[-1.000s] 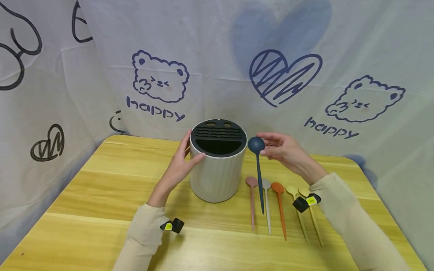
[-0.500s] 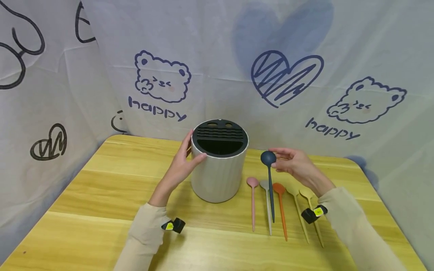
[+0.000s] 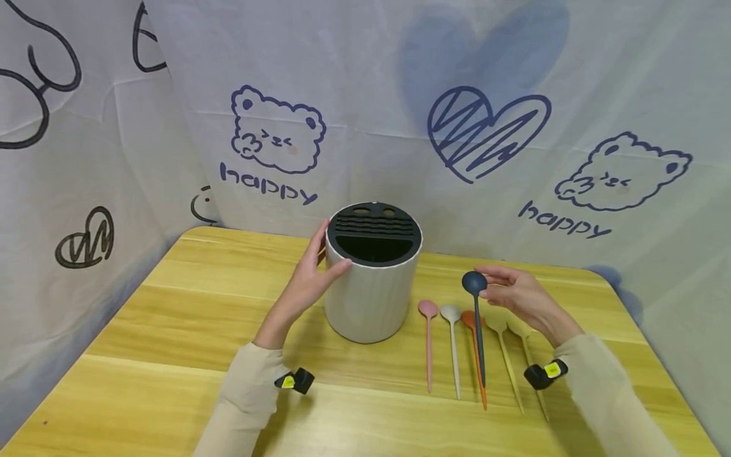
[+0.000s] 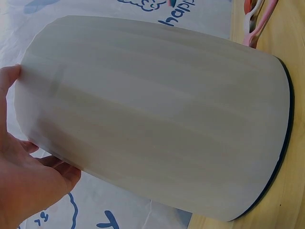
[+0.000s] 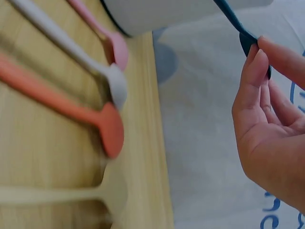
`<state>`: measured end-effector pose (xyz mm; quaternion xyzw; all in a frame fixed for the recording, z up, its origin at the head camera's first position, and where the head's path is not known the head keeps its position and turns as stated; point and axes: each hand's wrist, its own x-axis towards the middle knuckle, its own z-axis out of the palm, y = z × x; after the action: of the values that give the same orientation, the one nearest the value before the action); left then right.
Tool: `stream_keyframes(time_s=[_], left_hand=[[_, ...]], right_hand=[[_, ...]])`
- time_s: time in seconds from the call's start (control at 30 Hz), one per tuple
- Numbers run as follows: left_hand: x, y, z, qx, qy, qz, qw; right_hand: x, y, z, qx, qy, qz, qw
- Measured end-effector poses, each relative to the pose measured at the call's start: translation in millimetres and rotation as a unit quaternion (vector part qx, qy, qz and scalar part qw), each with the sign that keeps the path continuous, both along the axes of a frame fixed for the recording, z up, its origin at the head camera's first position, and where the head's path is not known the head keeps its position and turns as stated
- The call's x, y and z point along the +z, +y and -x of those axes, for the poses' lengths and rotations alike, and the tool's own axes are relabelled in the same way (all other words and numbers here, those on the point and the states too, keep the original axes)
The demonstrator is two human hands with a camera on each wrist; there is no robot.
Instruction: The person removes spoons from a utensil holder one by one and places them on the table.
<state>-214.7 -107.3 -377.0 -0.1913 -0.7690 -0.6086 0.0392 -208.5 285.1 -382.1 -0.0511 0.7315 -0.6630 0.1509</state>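
Observation:
My left hand (image 3: pixel 301 287) holds the left side of a white utensil holder (image 3: pixel 370 301), its thumb near the rim at the front. The holder stands upright under a black slotted lid (image 3: pixel 374 244). In the left wrist view, the holder's pale wall (image 4: pixel 152 114) fills most of the picture. My right hand (image 3: pixel 526 301) pinches a dark blue spoon (image 3: pixel 473 283) at its bowl. The spoon's handle points down, in front of an orange spoon (image 3: pixel 469 318) from the head view. In the right wrist view, fingertips partly hide the blue bowl.
Right of the holder, a pink spoon (image 3: pixel 428 309), a white spoon (image 3: pixel 451 313) and two pale yellow spoons (image 3: pixel 497 324) lie roughly side by side with the orange one. All rest on a wooden table (image 3: pixel 171 343). A printed white cloth (image 3: pixel 365 158) hangs behind.
My right hand has carried the dark blue spoon right and down, from beside the holder's rim to over the orange spoon. The left hand keeps its place on the holder.

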Motion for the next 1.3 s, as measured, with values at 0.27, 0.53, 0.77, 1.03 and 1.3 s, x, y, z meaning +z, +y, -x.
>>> stream_keyframes(time_s=[0.27,0.53,0.77,1.03,1.3], left_hand=[[-1.3,0.9,-1.1,-0.002,-0.003,0.002,1.0],[-0.3,2.0,-0.9,-0.004,-0.005,0.003,1.0],[-1.2,1.2,-2.3,-0.004,-0.005,0.005,1.0],[-0.7,0.9,-3.7,-0.004,-0.009,0.002,1.0],[1.1,-0.2,-3.6,-0.001,-0.007,0.002,1.0]], right_hand=[[-10.5,28.8,-2.5,0.012,-0.005,-0.024,1.0],[-20.5,56.9,-10.0,0.02,-0.025,-0.024,0.999],[-34.7,79.5,-14.3,0.043,-0.046,-0.005,0.998],[-44.1,111.2,-16.4,0.058,-0.061,0.008,0.996],[-49.5,131.2,-19.5,0.063,-0.071,0.001,0.995]])
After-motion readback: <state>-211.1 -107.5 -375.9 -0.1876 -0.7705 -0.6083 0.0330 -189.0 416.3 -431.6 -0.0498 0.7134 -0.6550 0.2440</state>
